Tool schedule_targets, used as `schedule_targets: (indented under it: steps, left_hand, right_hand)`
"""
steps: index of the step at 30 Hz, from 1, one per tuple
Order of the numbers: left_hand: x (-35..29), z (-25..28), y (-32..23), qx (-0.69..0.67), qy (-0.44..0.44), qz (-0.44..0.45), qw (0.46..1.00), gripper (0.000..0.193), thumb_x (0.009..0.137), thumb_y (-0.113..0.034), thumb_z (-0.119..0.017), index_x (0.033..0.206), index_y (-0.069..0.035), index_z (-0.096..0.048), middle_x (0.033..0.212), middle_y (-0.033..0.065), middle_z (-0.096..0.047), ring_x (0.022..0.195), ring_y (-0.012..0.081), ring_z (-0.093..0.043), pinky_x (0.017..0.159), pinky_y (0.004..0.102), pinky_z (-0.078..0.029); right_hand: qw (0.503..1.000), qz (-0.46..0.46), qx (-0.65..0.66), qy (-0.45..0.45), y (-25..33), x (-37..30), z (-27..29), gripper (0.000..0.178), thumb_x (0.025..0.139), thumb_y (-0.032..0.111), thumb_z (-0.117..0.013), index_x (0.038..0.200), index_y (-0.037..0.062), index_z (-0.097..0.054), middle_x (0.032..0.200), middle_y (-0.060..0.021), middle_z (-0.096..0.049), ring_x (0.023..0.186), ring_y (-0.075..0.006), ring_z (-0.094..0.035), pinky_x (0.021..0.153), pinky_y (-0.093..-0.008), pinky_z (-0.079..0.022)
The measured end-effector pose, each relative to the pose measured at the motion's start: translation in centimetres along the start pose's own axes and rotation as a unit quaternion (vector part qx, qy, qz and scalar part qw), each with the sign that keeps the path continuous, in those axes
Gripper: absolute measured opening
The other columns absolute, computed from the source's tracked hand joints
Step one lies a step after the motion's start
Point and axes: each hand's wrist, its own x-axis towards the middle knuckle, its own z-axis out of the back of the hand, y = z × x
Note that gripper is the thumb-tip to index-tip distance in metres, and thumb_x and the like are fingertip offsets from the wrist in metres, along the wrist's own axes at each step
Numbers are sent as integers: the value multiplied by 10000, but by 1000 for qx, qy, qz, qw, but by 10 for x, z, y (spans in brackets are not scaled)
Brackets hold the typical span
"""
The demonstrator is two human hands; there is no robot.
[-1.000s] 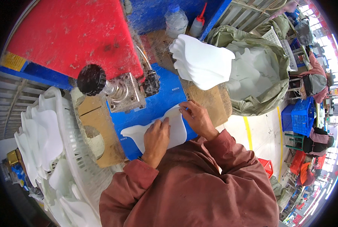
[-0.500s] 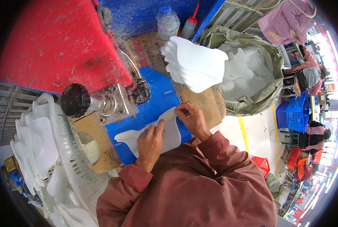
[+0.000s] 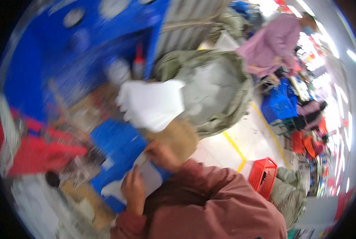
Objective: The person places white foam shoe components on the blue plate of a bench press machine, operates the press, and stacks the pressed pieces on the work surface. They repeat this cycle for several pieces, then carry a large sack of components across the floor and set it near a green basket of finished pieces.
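Observation:
On the blue work surface point(image 3: 113, 137) lies a white shaped sheet point(image 3: 150, 177), thin and curved along its edges. My left hand point(image 3: 133, 188) rests on its near part with the fingers stretched out. At its far right end my right hand point(image 3: 162, 154) has its fingers closed together on the edge, though motion blurs them. Beyond my right hand stands a stack of similar white pieces point(image 3: 152, 104), its layered edges facing left.
A green woven sack point(image 3: 239, 107) holding white pieces stands right of the stack. A dusty red machine part point(image 3: 42, 149) is at the left. A red basket point(image 3: 262, 175) and blue crates point(image 3: 281, 101) sit on the floor. A person in pink point(image 3: 267, 46) is at the far right.
My view has swung to the right and up, so the bench now appears lower and farther left, and blurred. Both hands stay at the same white sheet.

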Motion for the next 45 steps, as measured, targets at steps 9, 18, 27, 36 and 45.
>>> schedule_targets:
  steps: [9, 18, 27, 36, 45]
  left_hand:
    - [2, 7, -4, 1, 87, 52, 995, 420, 925, -103, -714, 1343, -75, -688, 1063, 176, -676, 950, 389, -695, 797, 464, -573]
    - [-2, -2, 16, -83, 59, 15, 995, 407, 937, -101, -703, 1336, -38, -661, 1092, 194, -685, 953, 396, -693, 825, 445, -569]
    - [-25, -22, 91, -401, 79, 120, 905, 557, 1027, -254, -735, 1460, 22, -521, 1140, 97, -651, 968, 237, -659, 828, 361, -552]
    - [-21, 47, 40, -55, 41, -93, 993, 668, 861, -161, -820, 1468, -46, -566, 1505, 225, -533, 1410, 421, -485, 1185, 484, -394]
    - [-20, 125, 43, -70, 250, -42, 965, 384, 915, -310, -779, 1178, -32, -749, 880, 202, -747, 817, 394, -730, 707, 475, -559]
  right_hand:
    - [1000, 7, -5, 8, 1, 10, -9, 145, 908, 128, -712, 972, 50, -609, 997, -180, -601, 924, -408, -648, 773, -498, -545]
    - [993, 17, 72, 87, 9, 21, 12, 207, 893, 194, -736, 1021, 44, -672, 903, -194, -700, 828, -380, -704, 743, -456, -565]
    - [971, 39, -40, 234, 27, 44, 0, 396, 863, 378, -756, 923, -13, -768, 853, -230, -734, 814, -384, -728, 737, -480, -561]
    - [944, 152, -121, 267, 45, -10, 28, 346, 980, 353, -690, 1176, 74, -750, 1049, -187, -765, 935, -375, -739, 819, -498, -587]
    - [918, 327, -17, 223, 161, -32, 90, 153, 912, 82, -783, 1046, 14, -751, 925, -168, -753, 780, -357, -732, 681, -413, -578]
